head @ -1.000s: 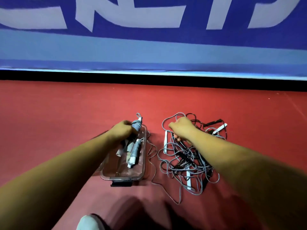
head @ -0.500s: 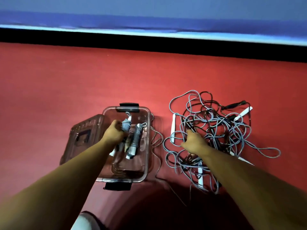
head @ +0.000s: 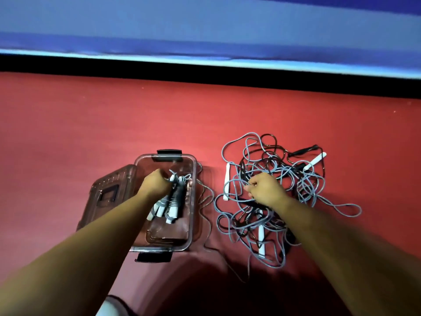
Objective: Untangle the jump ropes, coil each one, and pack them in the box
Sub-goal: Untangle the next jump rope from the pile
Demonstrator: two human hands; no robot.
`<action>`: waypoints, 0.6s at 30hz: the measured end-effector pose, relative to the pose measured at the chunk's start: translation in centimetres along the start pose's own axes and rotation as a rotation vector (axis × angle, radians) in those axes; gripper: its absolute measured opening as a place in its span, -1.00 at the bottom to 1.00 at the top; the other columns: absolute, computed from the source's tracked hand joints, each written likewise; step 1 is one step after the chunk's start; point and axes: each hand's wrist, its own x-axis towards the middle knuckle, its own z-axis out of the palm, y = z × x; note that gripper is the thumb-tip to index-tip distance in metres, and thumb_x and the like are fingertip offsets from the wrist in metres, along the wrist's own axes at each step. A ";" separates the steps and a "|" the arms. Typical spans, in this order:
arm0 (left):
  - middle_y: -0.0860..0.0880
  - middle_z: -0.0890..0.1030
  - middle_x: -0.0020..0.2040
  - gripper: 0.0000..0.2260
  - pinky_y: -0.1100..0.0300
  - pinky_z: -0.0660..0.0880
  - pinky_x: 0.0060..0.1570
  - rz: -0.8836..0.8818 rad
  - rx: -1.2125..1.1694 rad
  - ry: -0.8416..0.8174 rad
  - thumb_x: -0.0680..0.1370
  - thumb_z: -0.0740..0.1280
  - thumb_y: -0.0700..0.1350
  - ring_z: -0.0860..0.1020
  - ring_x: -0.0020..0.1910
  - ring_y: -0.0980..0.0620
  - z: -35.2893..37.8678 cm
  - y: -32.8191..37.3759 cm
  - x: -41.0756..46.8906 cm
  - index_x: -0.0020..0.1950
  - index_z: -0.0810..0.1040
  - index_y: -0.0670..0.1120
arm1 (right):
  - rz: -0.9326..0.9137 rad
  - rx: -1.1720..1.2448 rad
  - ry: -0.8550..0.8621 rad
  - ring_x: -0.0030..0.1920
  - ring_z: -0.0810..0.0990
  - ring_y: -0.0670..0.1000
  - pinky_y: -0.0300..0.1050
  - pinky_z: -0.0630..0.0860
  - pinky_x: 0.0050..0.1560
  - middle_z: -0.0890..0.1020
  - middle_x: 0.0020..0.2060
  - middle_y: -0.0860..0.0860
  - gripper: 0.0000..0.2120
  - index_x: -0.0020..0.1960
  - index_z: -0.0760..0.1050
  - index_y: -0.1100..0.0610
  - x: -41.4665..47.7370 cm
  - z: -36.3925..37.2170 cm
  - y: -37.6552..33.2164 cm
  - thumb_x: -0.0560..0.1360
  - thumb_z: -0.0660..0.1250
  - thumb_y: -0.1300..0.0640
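- Our left hand (head: pixel 157 185) is down inside the box (head: pixel 194 201). Its fingers are curled round the coiled ropes (head: pixel 175 199), two wound bundles with white handle ends lying side by side.
- Our right hand (head: pixel 266 190) is on the tangle (head: pixel 293 176), which sits on the red floor (head: pixel 114 122) just right of the box. Its fingers are bent in and pinch a grey cord near the heap's left side.
- The box stands open, and its lid (head: pixel 107 197) lies on the floor against its left wall.
- We judge the cords to be thin, light and limp. They should lift with almost no effort but catch on every loop they cross.
- The wound bundles probably have some spring, so we would press them flat before letting go, or they may loosen.
- The stiff parts are the best places to take hold. One white handle (head: pixel 227 181) lies at the heap's left edge, and another (head: pixel 261 240) lies nearer to us.
- We would hold a handle and feed its cord out loop by loop.
- A black rope (head: pixel 271 144) runs through the grey ones, so a hard pull would likely tighten the knots.
- Most of the heap is not yet sorted.
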 end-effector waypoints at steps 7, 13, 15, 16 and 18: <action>-0.11 0.62 -0.09 -0.87 0.20 0.47 -0.20 0.308 -0.300 -0.330 0.46 0.44 -0.23 0.54 -0.14 -0.03 -6.3 10.1 -6.9 -0.01 0.60 -0.10 | -0.159 0.030 -0.082 -0.62 0.28 -0.17 -0.26 0.22 -0.52 0.48 -0.62 -0.08 -0.73 -0.29 0.55 0.34 -7.1 -8.9 -6.4 0.53 0.36 0.20; -0.04 0.64 0.23 -0.63 0.22 0.46 0.27 0.646 -0.146 -0.401 0.57 0.41 -0.17 0.58 0.22 0.05 -10.0 17.6 -13.9 0.37 0.51 -0.10 | -0.349 0.054 -0.022 -0.54 0.34 -0.09 -0.25 0.24 -0.50 0.54 -0.54 -0.07 -0.74 -0.32 0.61 0.15 -14.5 -15.2 -11.9 0.53 0.38 0.16; -0.06 0.73 -0.05 -0.84 0.24 0.55 0.05 0.694 -0.091 -0.303 0.60 0.36 -0.13 0.69 -0.01 0.04 -11.7 18.8 -16.1 0.16 0.61 -0.10 | -0.390 0.096 0.063 -0.51 0.34 -0.06 -0.22 0.25 -0.46 0.52 -0.55 -0.07 -0.78 -0.26 0.64 0.22 -16.6 -16.9 -13.0 0.52 0.39 0.16; -0.05 0.73 -0.16 -0.89 0.28 0.54 -0.07 0.703 -0.092 -0.269 0.62 0.34 -0.13 0.70 -0.11 0.03 -12.5 19.2 -17.1 0.07 0.63 -0.12 | -0.411 0.096 0.113 -0.49 0.34 -0.06 -0.21 0.26 -0.44 0.50 -0.55 -0.07 -0.79 -0.24 0.65 0.23 -17.5 -17.7 -13.3 0.52 0.39 0.15; -0.04 0.70 -0.28 -0.87 0.34 0.51 -0.19 0.725 -0.118 -0.218 0.63 0.32 -0.15 0.70 -0.21 0.02 -14.1 19.9 -19.3 0.00 0.62 -0.17 | -0.456 0.018 0.228 -0.43 0.38 -0.05 -0.22 0.31 -0.40 0.52 -0.48 -0.01 -0.81 -0.18 0.67 0.18 -19.6 -18.9 -14.0 0.52 0.39 0.10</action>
